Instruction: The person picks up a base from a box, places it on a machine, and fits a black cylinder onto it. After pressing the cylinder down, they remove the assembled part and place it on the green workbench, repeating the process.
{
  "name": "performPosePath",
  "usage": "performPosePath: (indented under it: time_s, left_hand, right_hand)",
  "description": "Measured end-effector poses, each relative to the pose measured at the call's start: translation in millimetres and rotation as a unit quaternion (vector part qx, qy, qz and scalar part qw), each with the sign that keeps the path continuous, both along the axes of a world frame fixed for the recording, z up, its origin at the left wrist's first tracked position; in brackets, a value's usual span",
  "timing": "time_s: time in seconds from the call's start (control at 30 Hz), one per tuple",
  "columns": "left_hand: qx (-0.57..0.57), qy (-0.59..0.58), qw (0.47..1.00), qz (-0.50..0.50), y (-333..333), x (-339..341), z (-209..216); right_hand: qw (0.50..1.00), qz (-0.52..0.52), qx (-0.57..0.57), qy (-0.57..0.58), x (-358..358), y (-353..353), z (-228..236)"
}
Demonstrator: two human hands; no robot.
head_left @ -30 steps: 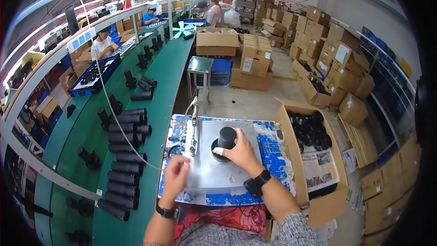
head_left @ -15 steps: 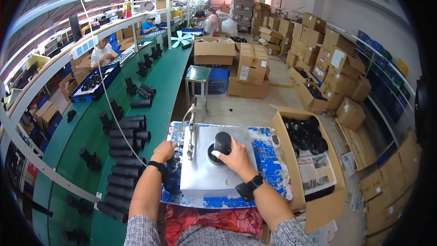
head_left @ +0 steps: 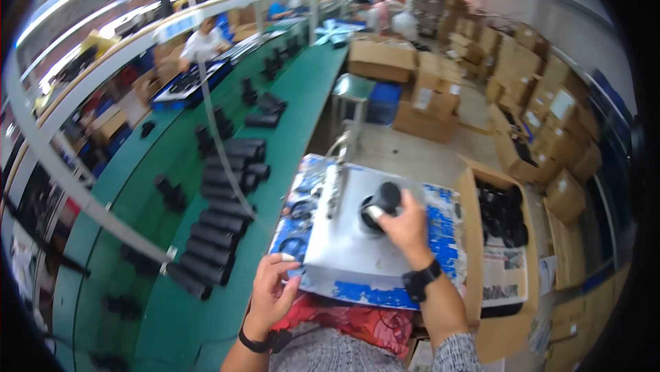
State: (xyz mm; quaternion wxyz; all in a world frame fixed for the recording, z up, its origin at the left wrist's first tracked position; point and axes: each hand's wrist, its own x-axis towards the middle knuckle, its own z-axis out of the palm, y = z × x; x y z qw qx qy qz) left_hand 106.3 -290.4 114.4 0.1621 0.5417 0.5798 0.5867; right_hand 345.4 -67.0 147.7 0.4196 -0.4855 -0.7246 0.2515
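My right hand [head_left: 408, 230] is closed around a short black cylindrical part [head_left: 388, 196]. The cylinder stands in a dark round fitting [head_left: 372, 215] on top of a silver metal box [head_left: 347, 248]. My left hand [head_left: 272, 293] is at the near left corner of the blue, worn board [head_left: 357, 294] under the box. Its fingers are loosely bent and apart, with nothing visible in them. Just beyond its fingertips lie black ring-shaped parts [head_left: 294, 246]. A metal fixture with a hose [head_left: 334, 190] runs along the box's left side. Motion blurs the picture.
Left, a green bench [head_left: 289, 145] carries a row of black cylinders [head_left: 218, 234] and upright black parts [head_left: 170, 193]. An open carton [head_left: 467, 234] of black parts [head_left: 504, 214] stands right. Ahead are a metal stool [head_left: 353, 89] and cartons [head_left: 430, 90]. A co-worker [head_left: 205, 45] sits across the bench.
My left hand has left the fixture's side and come back toward me to the board's near corner. My right hand stays on the black cylinder. The whole view has shifted and tilted.
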Motion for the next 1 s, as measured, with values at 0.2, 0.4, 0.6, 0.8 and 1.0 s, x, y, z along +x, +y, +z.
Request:
performPosePath:
  time_s: [0.2, 0.4, 0.6, 0.8, 1.0]
  left_hand:
    - [-0.050, 0.024, 0.998, 0.027, -39.3, -17.2, 6.5]
    - [0.227, 0.228, 0.938, 0.133, -16.3, 9.8, 21.2]
    - [0.214, 0.325, 0.919, 0.065, -21.7, 7.8, -3.2]
    - [0.273, 0.324, 0.900, 0.099, -32.5, 1.9, -11.6]
    - [0.129, 0.383, 0.902, 0.150, -73.1, -21.5, -6.6]
  right_hand:
    - [0.934, -0.139, 0.236, 0.229, 45.9, 24.8, 97.7]
    - [0.884, 0.233, 0.387, 0.119, -37.1, -85.0, 97.2]
    - [0.869, 0.314, 0.377, 0.060, -62.6, -145.2, -5.4]
    - [0.856, 0.310, 0.399, 0.109, -74.8, -160.1, -9.3]
    - [0.882, 0.368, 0.290, 0.055, -85.9, -169.3, -11.2]
